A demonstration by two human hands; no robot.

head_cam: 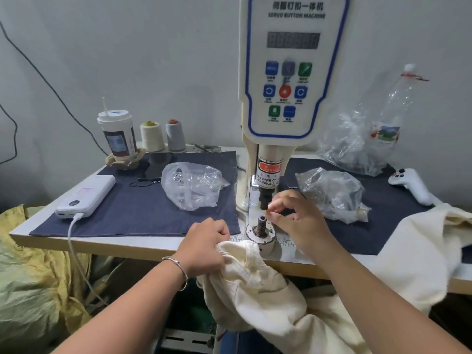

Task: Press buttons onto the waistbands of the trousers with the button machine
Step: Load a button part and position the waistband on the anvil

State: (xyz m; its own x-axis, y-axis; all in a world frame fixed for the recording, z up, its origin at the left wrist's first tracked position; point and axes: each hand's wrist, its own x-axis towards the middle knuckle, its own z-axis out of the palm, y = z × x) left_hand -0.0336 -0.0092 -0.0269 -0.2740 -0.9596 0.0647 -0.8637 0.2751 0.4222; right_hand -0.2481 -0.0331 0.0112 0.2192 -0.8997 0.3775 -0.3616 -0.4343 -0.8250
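From my head camera, my left hand (204, 242) is curled into the cream trousers (255, 284), its fingers bunching the waistband fabric at the front edge of the table (143, 245), just left of the round lower die (261, 226) of the button machine (291, 72). A thin bangle (178, 267) sits on that wrist. My right hand (296, 215) hovers on the other side of the die, thumb and forefinger pinched together right at the tip of the upper punch (264, 200); whatever sits between them is too small for me to make out, so I cannot tell if I hold a button there. The other fingers of that hand are loosely curled. The trousers hang down from my left hand below the table edge, and more of the cream cloth is spread on the table beyond my right forearm. Beyond my left hand lies a clear bag of small shiny parts (191, 185) on a dark blue cloth (132, 208), and further left a white power bank (86, 192) with its cable trailing off the edge. Behind those stand a lidded cup (118, 134) and two thread cones (163, 135). Just beyond my right hand is a crumpled plastic bag (332, 192), with a white handheld controller (411, 183) well off to the right.
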